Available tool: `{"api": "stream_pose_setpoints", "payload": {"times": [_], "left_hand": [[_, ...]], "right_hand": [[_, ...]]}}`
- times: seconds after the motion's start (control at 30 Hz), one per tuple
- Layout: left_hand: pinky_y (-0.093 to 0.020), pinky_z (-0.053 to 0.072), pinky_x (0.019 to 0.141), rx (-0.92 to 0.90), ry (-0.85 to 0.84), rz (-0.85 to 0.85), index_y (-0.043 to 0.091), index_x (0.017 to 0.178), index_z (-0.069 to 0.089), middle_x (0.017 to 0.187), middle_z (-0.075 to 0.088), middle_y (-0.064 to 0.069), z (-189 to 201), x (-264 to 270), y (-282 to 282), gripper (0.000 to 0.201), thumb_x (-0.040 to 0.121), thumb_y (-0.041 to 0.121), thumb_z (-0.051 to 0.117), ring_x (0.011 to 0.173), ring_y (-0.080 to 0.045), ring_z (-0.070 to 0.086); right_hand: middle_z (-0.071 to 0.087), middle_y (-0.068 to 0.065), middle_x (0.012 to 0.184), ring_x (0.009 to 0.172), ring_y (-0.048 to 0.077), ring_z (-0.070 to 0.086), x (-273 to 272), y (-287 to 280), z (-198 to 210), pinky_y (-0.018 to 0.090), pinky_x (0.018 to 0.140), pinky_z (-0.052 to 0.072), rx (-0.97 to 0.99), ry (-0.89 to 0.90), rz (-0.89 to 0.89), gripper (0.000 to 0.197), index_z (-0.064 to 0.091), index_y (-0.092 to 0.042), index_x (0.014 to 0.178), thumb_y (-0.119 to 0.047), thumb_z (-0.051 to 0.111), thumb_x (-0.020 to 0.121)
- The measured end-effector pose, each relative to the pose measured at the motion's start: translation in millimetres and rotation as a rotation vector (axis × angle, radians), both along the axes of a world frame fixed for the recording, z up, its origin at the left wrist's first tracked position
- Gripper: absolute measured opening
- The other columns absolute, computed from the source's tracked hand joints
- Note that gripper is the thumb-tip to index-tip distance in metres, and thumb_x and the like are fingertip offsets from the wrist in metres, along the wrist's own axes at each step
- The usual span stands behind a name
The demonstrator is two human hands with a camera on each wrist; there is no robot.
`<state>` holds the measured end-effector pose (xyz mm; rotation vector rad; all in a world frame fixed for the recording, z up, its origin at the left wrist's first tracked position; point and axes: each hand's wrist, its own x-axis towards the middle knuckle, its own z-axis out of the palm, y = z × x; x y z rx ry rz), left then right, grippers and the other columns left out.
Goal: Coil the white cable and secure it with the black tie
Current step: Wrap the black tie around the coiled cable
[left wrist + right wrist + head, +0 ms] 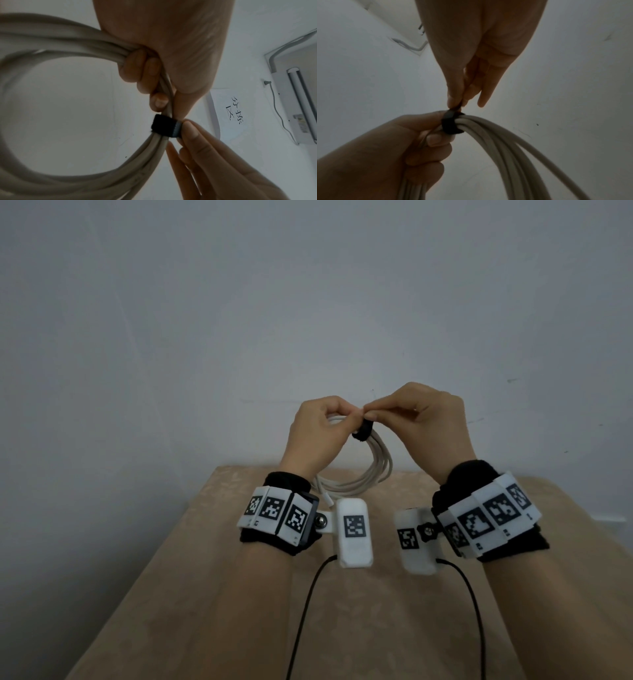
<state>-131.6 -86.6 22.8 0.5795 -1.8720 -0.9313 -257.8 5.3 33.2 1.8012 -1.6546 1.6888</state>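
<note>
We hold the white cable (pixel 371 470) already coiled above the tabletop (pixel 219 577), our left hand (pixel 317 433) gripping the bundled loops. The black tie (pixel 363 431) wraps the bundle beside that grip, its end pinched by our right hand (pixel 424 422). Only fastening the tie seems left.

Both forearms are bare, with no sleeves. Around the left wrist sits a black fabric band (pixel 279 510) carrying a row of white plastic tiles, each printed with a black-and-white square marker. A matching black band (pixel 479 505) with the same marker tiles wraps the right wrist. Each band holds a white rounded camera housing (one marker apiece): the left housing (pixel 352 532) fixed by a shiny screw, the right housing (pixel 416 537) by a black knob. A thin black lead (pixel 308 604) trails from the left housing toward the bottom of the frame, another (pixel 476 611) from the right.
</note>
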Motion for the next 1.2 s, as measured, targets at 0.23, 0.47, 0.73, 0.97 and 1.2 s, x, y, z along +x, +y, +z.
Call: {"api": "stream_pose_setpoints", "payload": {"times": [0.23, 0.47, 0.73, 0.97, 1.2], "left_hand": [[-0.033, 0.042, 0.067, 0.024, 0.045, -0.038, 0.028, 0.063, 0.064, 0.052, 0.058, 0.017, 1, 0, 3, 0.014, 0.076, 0.034, 0.062, 0.056, -0.007, 0.051], [-0.035, 0.041, 0.066, 0.02, 0.056, -0.039, 0.028, 0.061, 0.064, 0.054, 0.057, 0.01, -2, -2, 2, 0.02, 0.078, 0.04, 0.062, 0.053, -0.011, 0.048], [-0.032, 0.041, 0.063, -0.019, 0.08, -0.042, 0.021, 0.064, 0.062, 0.052, 0.054, 0.01, -1, 1, 3, 0.024, 0.082, 0.038, 0.062, 0.051, -0.01, 0.047], [-0.018, 0.041, 0.056, 0.014, 0.13, -0.081, 0.012, 0.069, 0.06, 0.055, 0.055, 0.008, -2, 3, 3, 0.022, 0.09, 0.018, 0.065, 0.047, -0.003, 0.047], [-0.022, 0.04, 0.052, 0.063, 0.167, -0.104, 0.02, 0.082, 0.043, 0.06, 0.054, -0.004, 1, 4, 10, 0.026, 0.088, 0.018, 0.068, 0.047, -0.009, 0.047]], "right_hand": [[0.074, -0.003, 0.075, 0.071, 0.01, 0.068, 1, 2, 3, 0.023, 0.074, 0.054, 0.104, -0.297, 0.092, 0.004, 0.075, -0.015, 0.076, -0.014, 0.078, 0.075], [0.073, 0.013, 0.077, 0.08, 0.03, 0.071, -2, -2, 0, 0.04, 0.078, 0.059, 0.177, -0.415, 0.15, 0.009, 0.071, -0.012, 0.072, -0.006, 0.076, 0.076], [0.072, 0.017, 0.085, 0.075, 0.024, 0.067, 1, 0, -1, 0.048, 0.086, 0.054, 0.305, -0.627, 0.296, 0.005, 0.069, -0.005, 0.086, -0.008, 0.069, 0.083], [0.073, 0.01, 0.08, 0.068, 0.022, 0.068, 4, -3, -4, 0.041, 0.079, 0.051, 0.472, -0.813, 0.448, 0.014, 0.061, -0.008, 0.1, -0.018, 0.061, 0.09], [0.068, 0.007, 0.084, 0.06, 0.008, 0.064, 3, 0, 0, 0.033, 0.076, 0.042, 0.569, -0.969, 0.604, 0.024, 0.055, -0.009, 0.116, -0.018, 0.051, 0.093]]}}
